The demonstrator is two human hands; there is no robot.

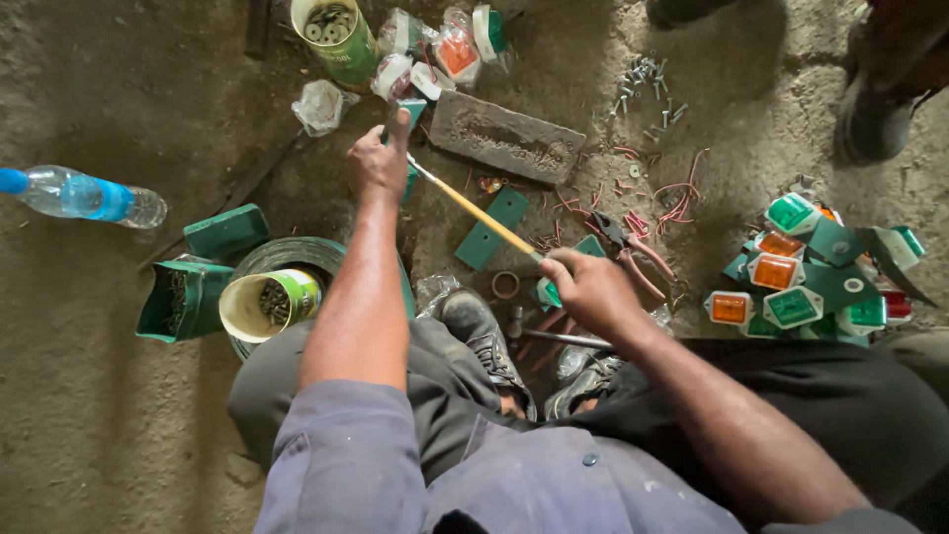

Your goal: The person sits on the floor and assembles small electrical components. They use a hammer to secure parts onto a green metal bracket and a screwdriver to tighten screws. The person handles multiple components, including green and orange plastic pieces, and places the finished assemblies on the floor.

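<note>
A: Floor (pixel 89 415), packed dirt. Flat grey slab (pixel 506 137) at twelve o'clock.

B: Hands?

A: Left hand (pixel 380 163) pins a small green plate (pixel 409 111) at eleven o'clock. Right hand (pixel 591 290) is closed round a yellow-handled tool (pixel 474 211), whose tip meets the plate.

B: Risk?

A: I judge the tip could skid off painted metal into the pinning fingers.

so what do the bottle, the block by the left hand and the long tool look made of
Bottle: clear plastic, glossy, see-through with a blue cap. Block beside the left hand: probably brick or concrete; dull grey, rough, gritty face. Tool in the right hand: likely a metal shaft, thin and straight, with a yellowish coat or wrap; the tip is hidden.
</note>
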